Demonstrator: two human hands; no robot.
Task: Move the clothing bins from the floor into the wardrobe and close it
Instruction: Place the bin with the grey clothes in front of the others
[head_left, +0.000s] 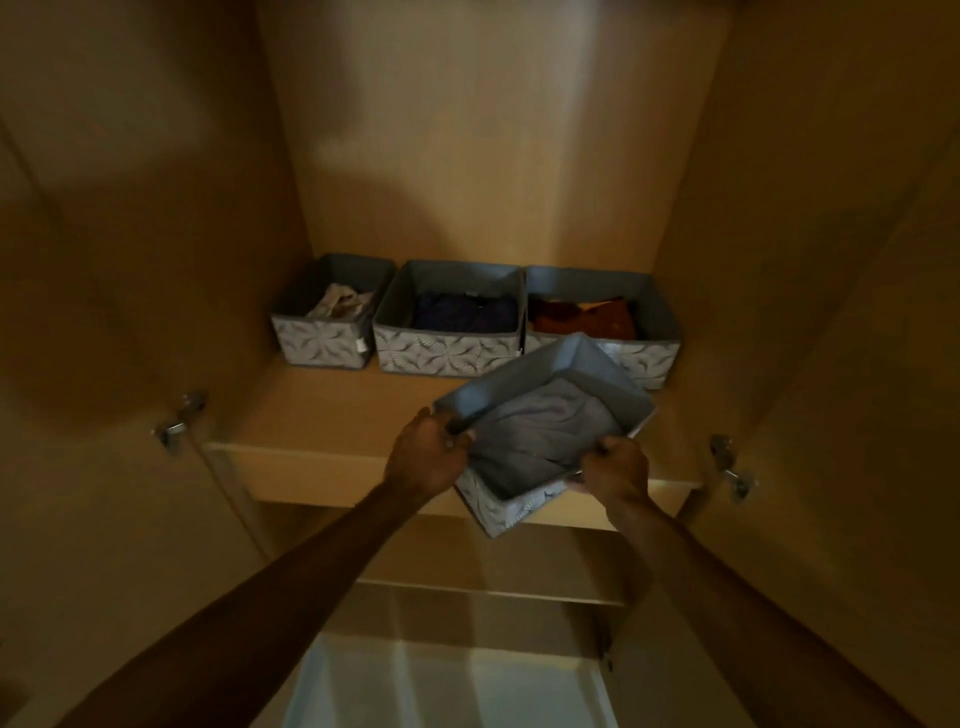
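Note:
I hold a grey patterned fabric bin (587, 374) with grey folded cloth inside, tilted, over the front edge of the wardrobe shelf (322, 415). My left hand (428, 449) grips its near left rim; my right hand (615, 465) grips its near right corner. Three matching bins stand in a row at the back of the shelf: a narrow one (324, 340) with pale cloth on the left, a middle one (447, 353) with dark blue clothing, and a right one (660, 322) with orange-brown clothing, partly hidden by the held bin.
Both wardrobe doors stand open, the left door (104, 260) and the right door (841, 260), with metal hinges (179, 421) (730, 462) at shelf height. A lower shelf (488, 587) and pale floor (452, 686) show below.

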